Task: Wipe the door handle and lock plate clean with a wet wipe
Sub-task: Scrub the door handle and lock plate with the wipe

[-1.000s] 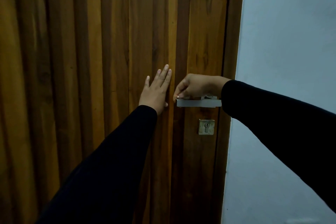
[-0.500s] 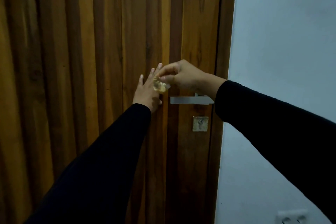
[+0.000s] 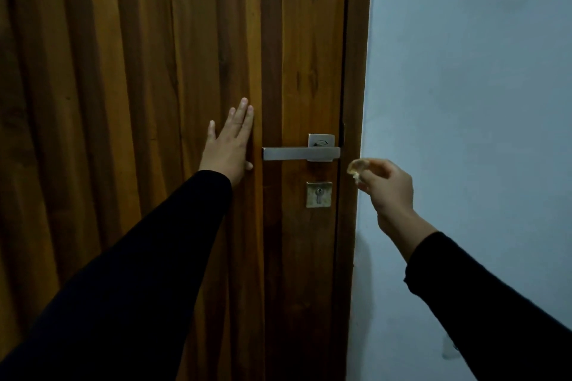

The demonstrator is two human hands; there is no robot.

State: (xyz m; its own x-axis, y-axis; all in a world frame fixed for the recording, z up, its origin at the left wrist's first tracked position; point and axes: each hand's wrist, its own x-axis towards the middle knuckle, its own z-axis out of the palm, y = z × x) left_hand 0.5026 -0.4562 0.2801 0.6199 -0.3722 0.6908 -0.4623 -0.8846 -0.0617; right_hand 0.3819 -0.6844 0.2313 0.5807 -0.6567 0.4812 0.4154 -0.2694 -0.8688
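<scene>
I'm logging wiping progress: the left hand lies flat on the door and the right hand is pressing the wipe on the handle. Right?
Not quite. The head view shows the right hand holding the wipe in the air, right of the handle, touching nothing. The left hand does lie flat on the door.

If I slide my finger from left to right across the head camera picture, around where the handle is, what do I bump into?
Wooden door → left hand → door handle → wet wipe → right hand → pale wall.
</scene>
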